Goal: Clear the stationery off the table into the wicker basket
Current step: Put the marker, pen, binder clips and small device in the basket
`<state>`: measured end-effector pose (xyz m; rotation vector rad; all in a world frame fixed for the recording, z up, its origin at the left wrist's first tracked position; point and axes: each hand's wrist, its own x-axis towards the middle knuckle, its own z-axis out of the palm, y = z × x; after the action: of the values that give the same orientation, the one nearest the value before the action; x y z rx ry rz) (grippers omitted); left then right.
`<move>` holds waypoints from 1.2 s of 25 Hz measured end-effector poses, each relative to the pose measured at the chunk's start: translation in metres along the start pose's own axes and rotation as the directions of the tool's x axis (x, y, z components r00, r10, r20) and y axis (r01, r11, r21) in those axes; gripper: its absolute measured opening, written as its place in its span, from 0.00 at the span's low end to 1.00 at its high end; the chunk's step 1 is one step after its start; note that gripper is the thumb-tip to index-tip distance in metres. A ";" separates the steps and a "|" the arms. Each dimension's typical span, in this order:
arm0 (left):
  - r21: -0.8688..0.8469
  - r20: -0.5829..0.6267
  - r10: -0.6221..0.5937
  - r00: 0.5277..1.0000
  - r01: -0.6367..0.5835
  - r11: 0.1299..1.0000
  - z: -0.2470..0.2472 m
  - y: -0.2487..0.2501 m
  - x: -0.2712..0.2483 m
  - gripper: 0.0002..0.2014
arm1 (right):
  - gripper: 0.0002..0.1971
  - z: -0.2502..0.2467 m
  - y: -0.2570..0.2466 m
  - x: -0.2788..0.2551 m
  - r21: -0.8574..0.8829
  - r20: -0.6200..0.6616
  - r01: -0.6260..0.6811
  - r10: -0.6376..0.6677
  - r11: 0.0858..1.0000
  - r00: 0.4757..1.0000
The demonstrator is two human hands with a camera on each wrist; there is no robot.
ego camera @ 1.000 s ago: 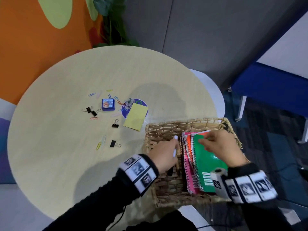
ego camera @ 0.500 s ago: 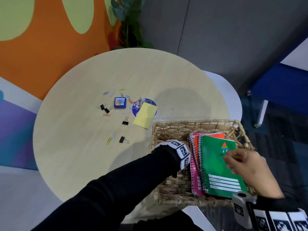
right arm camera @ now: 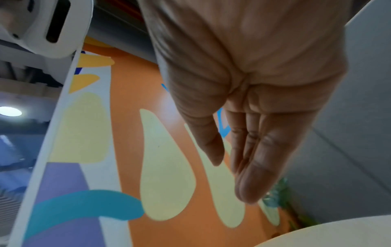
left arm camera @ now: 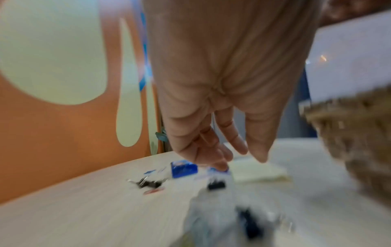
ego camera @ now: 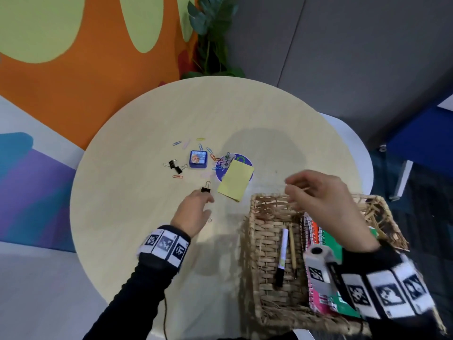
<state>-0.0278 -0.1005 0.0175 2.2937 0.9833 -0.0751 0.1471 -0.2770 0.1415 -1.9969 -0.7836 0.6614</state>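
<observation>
Stationery lies mid-table: 2 black clips [ego camera: 175, 166], a blue box [ego camera: 198, 159], then 1 binder clip [ego camera: 206, 189] just beyond the left hand [ego camera: 192, 214], fingers relaxed, empty. Right hand [ego camera: 326, 200], loose and empty, hovers over the wicker basket [ego camera: 264, 244] at the table's right edge.

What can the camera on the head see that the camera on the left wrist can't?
Only the head view shows inside the wicker basket: a marker, a pencil and spiral notebooks. It also shows the right hand over the basket and the coloured paper clips.

Only the left wrist view shows the left hand from underneath, its fingers relaxed and holding nothing.

Both show the small blue box, black binder clips, the yellow sticky notes and the round table.
</observation>
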 end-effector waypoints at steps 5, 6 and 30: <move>0.182 0.201 -0.022 0.979 -0.015 0.983 0.021 -0.039 0.009 0.16 | 0.05 0.094 -0.026 0.053 -0.177 0.182 0.089 -0.056 0.980 0.982; 0.207 0.213 -0.013 0.977 -0.032 0.978 0.023 -0.041 0.012 0.14 | 0.05 0.113 -0.024 0.063 -0.235 0.210 0.082 -0.032 0.969 0.977; -0.261 0.017 -0.109 0.994 0.110 0.959 -0.023 -0.050 -0.073 0.10 | 0.08 0.137 -0.041 0.103 -0.559 0.497 0.332 -0.014 0.760 0.868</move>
<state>-0.1181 -0.1070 0.0299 1.9978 1.0520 0.0065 0.1079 -0.1114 0.0951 -2.3324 -1.6597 0.8573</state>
